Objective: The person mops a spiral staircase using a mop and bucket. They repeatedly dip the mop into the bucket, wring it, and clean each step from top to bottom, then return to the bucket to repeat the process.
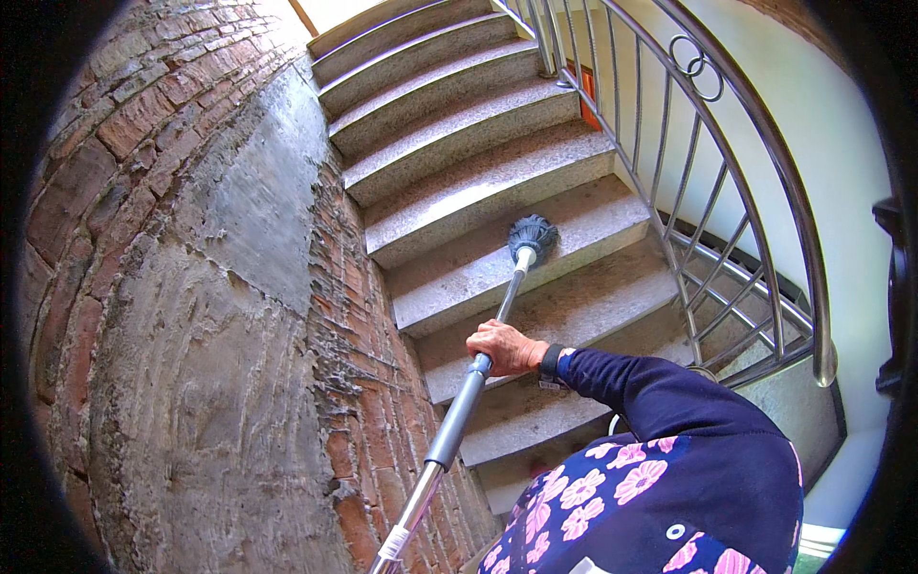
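My right hand, in a dark sleeve with a black band at the wrist, grips the grey and silver mop handle. The handle runs from the lower edge up to a dark grey mop head, which rests on a step of the stone staircase above my hand. My left hand is not in view. A dark garment with pink flowers fills the lower right.
A rough brick and plaster wall borders the stairs on the left. A curved metal railing with ring shapes runs along the right, beside a pale wall. The steps climb toward a bright opening at the top.
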`<state>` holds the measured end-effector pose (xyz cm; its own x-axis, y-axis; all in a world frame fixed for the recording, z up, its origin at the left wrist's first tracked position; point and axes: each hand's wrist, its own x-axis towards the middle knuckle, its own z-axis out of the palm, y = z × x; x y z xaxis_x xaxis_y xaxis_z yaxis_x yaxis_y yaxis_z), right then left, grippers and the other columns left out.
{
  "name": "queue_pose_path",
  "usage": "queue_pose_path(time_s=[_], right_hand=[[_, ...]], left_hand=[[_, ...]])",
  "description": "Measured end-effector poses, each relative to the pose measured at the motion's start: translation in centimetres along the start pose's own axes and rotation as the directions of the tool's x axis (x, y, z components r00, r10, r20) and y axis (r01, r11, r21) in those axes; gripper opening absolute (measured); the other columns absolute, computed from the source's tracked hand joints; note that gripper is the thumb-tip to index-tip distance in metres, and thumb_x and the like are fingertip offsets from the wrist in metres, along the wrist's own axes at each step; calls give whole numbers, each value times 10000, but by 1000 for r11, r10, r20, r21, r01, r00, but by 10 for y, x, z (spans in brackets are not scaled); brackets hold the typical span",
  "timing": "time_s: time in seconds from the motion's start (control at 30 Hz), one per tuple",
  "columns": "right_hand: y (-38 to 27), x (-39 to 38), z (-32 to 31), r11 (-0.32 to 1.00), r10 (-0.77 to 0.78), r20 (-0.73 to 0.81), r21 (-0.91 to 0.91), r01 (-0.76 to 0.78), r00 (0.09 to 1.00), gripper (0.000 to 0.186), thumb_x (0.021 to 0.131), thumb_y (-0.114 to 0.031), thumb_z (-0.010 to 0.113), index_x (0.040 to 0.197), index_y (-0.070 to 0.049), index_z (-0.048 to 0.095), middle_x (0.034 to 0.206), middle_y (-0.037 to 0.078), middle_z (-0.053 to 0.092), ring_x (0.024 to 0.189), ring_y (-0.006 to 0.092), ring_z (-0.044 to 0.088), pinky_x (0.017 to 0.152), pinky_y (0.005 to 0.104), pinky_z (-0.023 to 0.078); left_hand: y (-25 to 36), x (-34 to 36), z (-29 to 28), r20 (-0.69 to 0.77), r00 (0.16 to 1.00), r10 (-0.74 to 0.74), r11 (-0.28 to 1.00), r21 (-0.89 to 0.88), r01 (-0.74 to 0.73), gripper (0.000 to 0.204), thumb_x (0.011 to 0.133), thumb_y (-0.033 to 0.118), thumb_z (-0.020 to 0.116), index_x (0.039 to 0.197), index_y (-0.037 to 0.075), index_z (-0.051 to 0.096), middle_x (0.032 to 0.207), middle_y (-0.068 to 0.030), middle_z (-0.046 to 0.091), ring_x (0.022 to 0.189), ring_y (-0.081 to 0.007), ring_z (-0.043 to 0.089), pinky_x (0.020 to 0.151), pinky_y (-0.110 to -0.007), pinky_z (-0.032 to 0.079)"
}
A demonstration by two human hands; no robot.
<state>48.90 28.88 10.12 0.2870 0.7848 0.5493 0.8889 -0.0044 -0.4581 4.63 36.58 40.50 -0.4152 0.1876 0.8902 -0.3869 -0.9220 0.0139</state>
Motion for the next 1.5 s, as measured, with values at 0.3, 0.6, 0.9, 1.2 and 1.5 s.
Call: queue_pose_path(time_s=[0.3, 0.6, 0.9, 1.2, 1.5], right_hand=[[27, 10, -2, 994, 35, 46, -108, -30, 998, 253, 660, -249, 715, 804, -157, 529, 760, 27, 567, 783, 248, 577, 753, 393, 440], [167, -34, -82, 971, 138, -64, -188, -148, 988, 151, 689, -141, 651, 763, -118, 521, 702, 99, 553, 722, 325, 575, 688, 415, 455], [259, -28, -114, 927, 233, -199, -250, -279, 952, 192, 640, -92, 667, 772, -120, 530, 745, 105, 597, 739, 333, 585, 677, 422, 458], [182, -29, -60, 944, 173, -235, -237, -229, 956, 288, 649, -226, 753, 662, -91, 500, 628, 122, 540, 628, 354, 550, 597, 433, 405], [11, 34, 28, 988, 130, -281, -49, -150, 951, 240, 712, -244, 727, 724, -115, 524, 710, 65, 549, 755, 273, 552, 771, 383, 404]], left_hand=[[-37, -6, 14, 237, 850, -471, 658, -548, 517, 224, 952, 290, 481, 948, 68, 512, 650, 40, 418, 534, -84, 399, 540, -228, 348], [-82, -125, 97, 300, 726, -619, 507, -553, 661, 231, 929, 280, 549, 873, 65, 487, 677, -17, 473, 591, -140, 466, 609, -297, 422], [-123, -183, 199, 295, 589, -752, 441, -439, 783, 243, 958, 217, 513, 774, 132, 380, 677, 9, 431, 610, -112, 456, 624, -291, 404], [-111, -179, 117, 290, 534, -794, 355, -492, 795, 203, 938, 240, 581, 820, 107, 482, 607, 21, 433, 532, -101, 442, 558, -249, 377], [-64, -33, 31, 263, 732, -628, 614, -410, 674, 238, 915, 162, 591, 780, 71, 417, 613, 0, 386, 532, -94, 376, 588, -246, 348]])
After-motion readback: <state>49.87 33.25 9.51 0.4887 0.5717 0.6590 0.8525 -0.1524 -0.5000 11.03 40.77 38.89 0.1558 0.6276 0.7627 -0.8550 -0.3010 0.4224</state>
